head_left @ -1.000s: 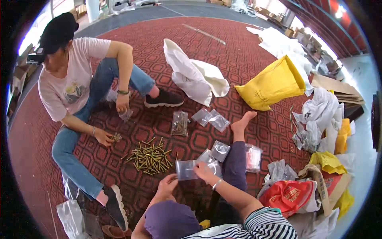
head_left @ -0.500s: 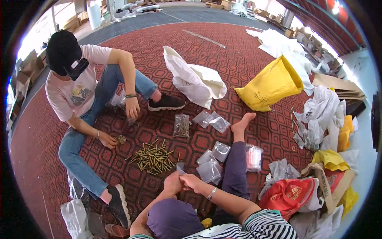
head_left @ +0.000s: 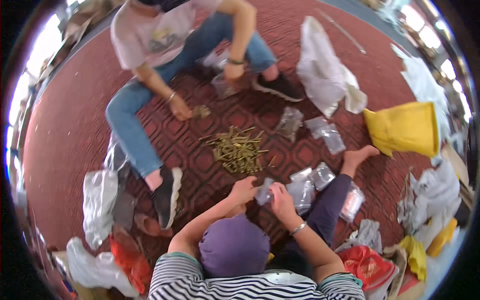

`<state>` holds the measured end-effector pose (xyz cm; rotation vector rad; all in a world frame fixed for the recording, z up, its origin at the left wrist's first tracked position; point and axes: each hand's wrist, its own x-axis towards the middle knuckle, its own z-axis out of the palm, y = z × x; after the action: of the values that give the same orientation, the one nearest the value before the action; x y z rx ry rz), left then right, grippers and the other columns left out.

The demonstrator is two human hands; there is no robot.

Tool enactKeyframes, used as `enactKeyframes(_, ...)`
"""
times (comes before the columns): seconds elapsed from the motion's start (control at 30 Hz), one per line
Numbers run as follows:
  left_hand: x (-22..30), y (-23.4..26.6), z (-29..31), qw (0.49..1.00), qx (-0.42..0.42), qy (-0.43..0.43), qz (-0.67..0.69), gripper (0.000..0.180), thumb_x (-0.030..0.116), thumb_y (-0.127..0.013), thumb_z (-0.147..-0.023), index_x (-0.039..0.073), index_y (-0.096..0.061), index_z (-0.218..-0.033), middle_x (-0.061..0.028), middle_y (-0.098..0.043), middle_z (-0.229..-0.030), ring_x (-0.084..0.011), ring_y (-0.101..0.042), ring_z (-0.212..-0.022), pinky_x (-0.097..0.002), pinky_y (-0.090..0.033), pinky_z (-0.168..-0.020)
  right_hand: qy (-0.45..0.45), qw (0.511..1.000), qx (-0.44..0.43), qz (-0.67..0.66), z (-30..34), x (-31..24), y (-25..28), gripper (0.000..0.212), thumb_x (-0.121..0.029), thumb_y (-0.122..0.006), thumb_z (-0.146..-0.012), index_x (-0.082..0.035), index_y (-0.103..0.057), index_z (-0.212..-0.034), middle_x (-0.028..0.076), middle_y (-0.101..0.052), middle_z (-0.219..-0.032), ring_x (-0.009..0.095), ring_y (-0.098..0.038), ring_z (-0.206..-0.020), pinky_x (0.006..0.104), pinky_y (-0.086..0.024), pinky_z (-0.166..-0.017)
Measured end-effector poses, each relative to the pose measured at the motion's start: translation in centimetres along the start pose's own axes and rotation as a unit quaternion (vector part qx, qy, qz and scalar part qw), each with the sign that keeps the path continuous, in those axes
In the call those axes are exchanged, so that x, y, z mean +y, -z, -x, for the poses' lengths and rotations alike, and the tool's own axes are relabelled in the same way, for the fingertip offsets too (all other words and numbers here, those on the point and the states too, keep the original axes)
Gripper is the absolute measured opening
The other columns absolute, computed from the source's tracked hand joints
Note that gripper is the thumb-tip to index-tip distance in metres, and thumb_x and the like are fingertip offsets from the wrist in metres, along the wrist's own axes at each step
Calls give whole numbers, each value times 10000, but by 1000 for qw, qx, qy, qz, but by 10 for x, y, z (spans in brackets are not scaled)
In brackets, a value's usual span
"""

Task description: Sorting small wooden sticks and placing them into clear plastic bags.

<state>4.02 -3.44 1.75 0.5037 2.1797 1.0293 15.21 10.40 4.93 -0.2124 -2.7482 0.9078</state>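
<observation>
Clear plastic bag (head_left: 264, 193) is being pinched by the narrowed fingers of the right hand (head_left: 283, 201), near a pile of brass-coloured bolts (head_left: 237, 151); whether it is also being gripped by the left hand (head_left: 243, 190) cannot be told. Tearing is perhaps being risked by hard pulling, slipping by a loose pinch.

A small clear plastic bag (head_left: 263, 193) tilts in the right hand (head_left: 283, 202).

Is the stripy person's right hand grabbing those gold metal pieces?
No, the right hand holds a small clear bag, apart from the gold metal pieces.
</observation>
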Motion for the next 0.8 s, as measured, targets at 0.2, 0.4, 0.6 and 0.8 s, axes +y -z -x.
enactKeyframes(0.2, -13, 6, 6, 986, -102, 40, 125, 370, 202, -572, -752, 38, -557, -1084, -85, -631, -790, -194, -583, -551, -273, -460, -536, 87, 978, -160, 97, -7, -2, -1, 210, -81, -508, -724, -63, -568, -924, 130, -522, -1132, 325, -553, -868, 354, -472, -716)
enactKeyframes(0.4, -63, 25, -17, 982, 107, -103, -113, 246, 153, -561, -777, 96, -598, -1013, -55, -609, -937, -201, -599, -782, -259, -472, -608, 11, 985, -171, 21, -11, 14, 3, 266, -59, -504, -691, -69, -588, -944, 110, -514, -1168, 312, -552, -931, 344, -473, -749)
enactKeyframes(0.6, -61, 38, -50, 835, 204, -273, -432, 165, 113, -524, -758, 110, -552, -921, -52, -519, -986, -219, -540, -728, -280, -472, -581, -42, 983, -177, -3, -3, 16, -5, 328, -55, -509, -666, -72, -590, -984, 108, -514, -1170, 307, -546, -969, 344, -466, -783)
enactKeyframes(0.8, -65, 41, -68, 785, 154, -283, -530, 135, 110, -529, -727, 109, -541, -862, -66, -516, -927, -201, -517, -688, -260, -451, -531, -59, 981, -186, -19, -3, 17, -10, 332, -46, -514, -657, -67, -589, -979, 110, -515, -1170, 306, -539, -978, 347, -461, -796)
